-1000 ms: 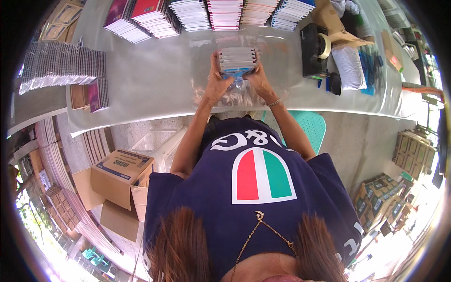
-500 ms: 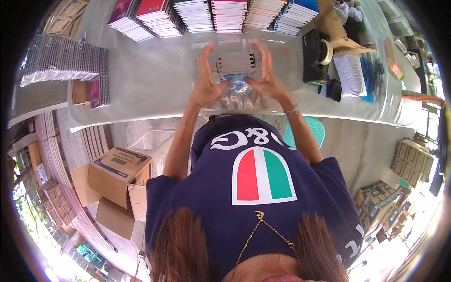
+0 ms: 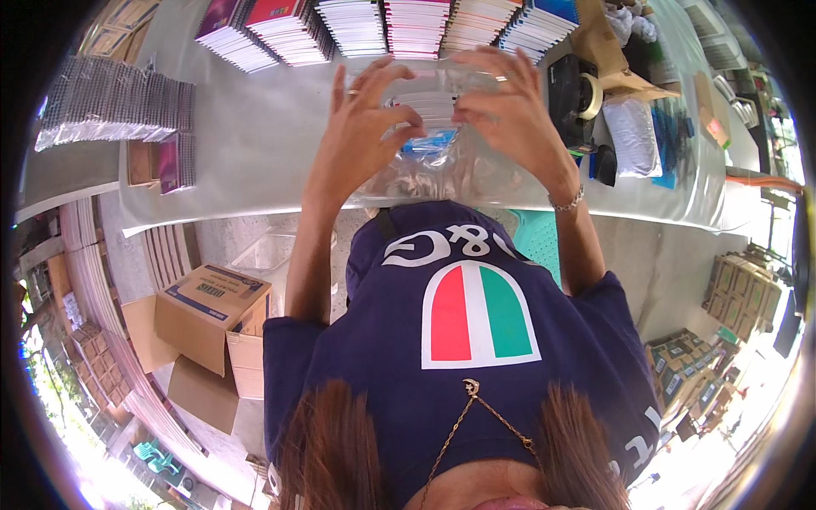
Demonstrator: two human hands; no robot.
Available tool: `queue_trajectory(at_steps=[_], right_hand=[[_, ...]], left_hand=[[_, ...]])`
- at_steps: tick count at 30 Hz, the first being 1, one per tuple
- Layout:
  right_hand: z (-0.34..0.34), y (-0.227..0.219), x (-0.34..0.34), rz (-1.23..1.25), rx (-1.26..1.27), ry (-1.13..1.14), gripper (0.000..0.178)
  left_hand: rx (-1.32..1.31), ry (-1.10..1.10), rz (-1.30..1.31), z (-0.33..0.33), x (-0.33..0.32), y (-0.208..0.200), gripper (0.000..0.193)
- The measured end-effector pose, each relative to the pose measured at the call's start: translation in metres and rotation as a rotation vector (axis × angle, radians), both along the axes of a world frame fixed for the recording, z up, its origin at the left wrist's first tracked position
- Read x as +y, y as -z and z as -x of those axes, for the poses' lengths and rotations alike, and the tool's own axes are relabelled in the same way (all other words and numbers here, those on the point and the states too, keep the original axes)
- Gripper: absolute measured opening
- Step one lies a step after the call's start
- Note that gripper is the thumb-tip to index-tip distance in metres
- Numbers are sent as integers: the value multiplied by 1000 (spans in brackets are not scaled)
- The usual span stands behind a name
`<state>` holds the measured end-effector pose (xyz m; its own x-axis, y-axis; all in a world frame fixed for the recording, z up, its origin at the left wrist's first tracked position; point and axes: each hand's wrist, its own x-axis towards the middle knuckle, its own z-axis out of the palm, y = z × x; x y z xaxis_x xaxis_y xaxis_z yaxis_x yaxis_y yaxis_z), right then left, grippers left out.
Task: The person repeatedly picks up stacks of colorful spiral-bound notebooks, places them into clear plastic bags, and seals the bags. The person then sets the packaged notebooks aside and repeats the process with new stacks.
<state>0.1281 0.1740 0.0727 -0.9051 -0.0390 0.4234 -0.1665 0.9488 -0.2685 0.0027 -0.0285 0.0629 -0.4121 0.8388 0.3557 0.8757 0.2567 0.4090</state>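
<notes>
A small stack of spiral-bound notebooks, with a blue patch at its near side, lies in a clear plastic bag on the table in front of me. My left hand is at the stack's left, raised, its thumb and forefinger pinched at the bag's film and the other fingers lifted. Opposite it, my right hand is bent the same way at the stack's right, thumb and forefinger closed at the film. The fingertips partly cover the stack's sides.
Several notebook stacks line the far edge. Wrapped spiral notebooks stand at left. On the right are a black tape dispenser with a roll, and a white plastic packet. An open cardboard box sits below left.
Both hands have risen off the sides of the stack. Their fingers have gone from lying along its sides to bent, with thumbs drawn toward the forefingers. The bagged stack has stayed in place.
</notes>
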Motion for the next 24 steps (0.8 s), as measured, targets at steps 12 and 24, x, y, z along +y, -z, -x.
queue_trajectory(at_steps=[12, 24], right_hand=[[-40, 118, -8, 776, 29, 223, 67], [-7, 124, -21, 800, 67, 6, 45]], left_hand=[[-496, -306, -568, -38, 1, 113, 89], [-213, -182, -436, -26, 9, 112, 32]])
